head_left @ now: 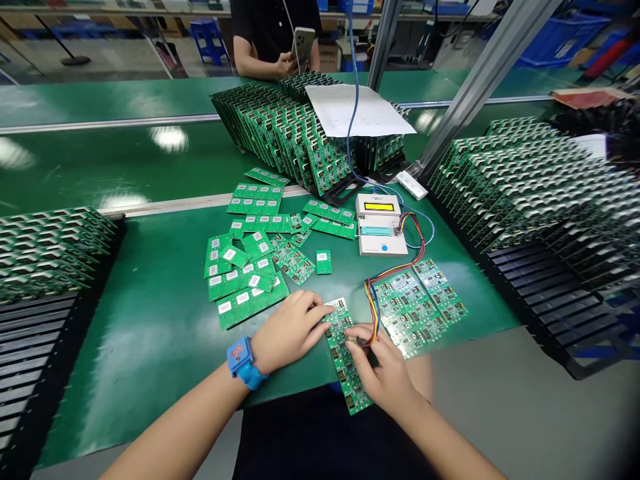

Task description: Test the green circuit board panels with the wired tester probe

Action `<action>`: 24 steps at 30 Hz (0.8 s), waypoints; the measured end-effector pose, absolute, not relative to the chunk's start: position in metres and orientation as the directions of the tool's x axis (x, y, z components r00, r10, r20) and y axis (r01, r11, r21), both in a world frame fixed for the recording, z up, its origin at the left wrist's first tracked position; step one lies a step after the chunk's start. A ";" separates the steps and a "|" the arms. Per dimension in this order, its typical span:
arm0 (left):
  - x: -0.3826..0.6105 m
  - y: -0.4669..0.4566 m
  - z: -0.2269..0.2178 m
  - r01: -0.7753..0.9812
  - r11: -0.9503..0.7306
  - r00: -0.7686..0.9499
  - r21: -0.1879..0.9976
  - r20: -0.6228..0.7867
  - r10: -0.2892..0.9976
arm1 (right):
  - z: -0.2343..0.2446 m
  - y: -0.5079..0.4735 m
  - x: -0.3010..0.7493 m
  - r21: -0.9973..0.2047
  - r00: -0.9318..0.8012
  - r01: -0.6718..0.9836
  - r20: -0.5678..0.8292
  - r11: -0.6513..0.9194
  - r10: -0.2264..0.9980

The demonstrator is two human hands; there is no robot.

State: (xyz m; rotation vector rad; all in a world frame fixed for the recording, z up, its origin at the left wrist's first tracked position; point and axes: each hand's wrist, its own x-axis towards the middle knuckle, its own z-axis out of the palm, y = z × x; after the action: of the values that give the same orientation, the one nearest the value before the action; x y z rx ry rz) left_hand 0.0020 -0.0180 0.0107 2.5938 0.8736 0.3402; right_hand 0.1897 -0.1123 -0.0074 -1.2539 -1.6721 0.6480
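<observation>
The left hand, loosely open, rests fingertips on a long green circuit board overhanging the smooth green table. The right hand, curled, pinches a small dark multicolour-wired connector over it.

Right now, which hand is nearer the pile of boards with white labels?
Left: the left hand is close beside the pile; the right hand is farther right, holding the wired connector.
</observation>
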 end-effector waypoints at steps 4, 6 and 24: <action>0.000 -0.022 0.014 0.492 -0.751 0.798 0.441 0.118 0.591 | -0.007 -0.112 0.190 -0.823 -0.058 0.458 0.349 0.336 0.935; 0.001 -0.023 0.013 0.487 -0.753 0.800 0.442 0.121 0.588 | -0.007 -0.112 0.190 -0.823 -0.057 0.459 0.348 0.334 0.936; 0.007 -0.038 0.016 0.565 -0.688 0.745 0.456 0.077 0.663 | -0.002 -0.112 0.189 -0.811 -0.027 0.497 0.340 0.307 0.940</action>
State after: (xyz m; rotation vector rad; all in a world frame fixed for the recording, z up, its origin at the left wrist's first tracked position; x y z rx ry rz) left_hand 0.0069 -0.0375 0.0156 2.5376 0.9387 0.3299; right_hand 0.1885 -0.1120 -0.0024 -1.3220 -1.6640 0.6107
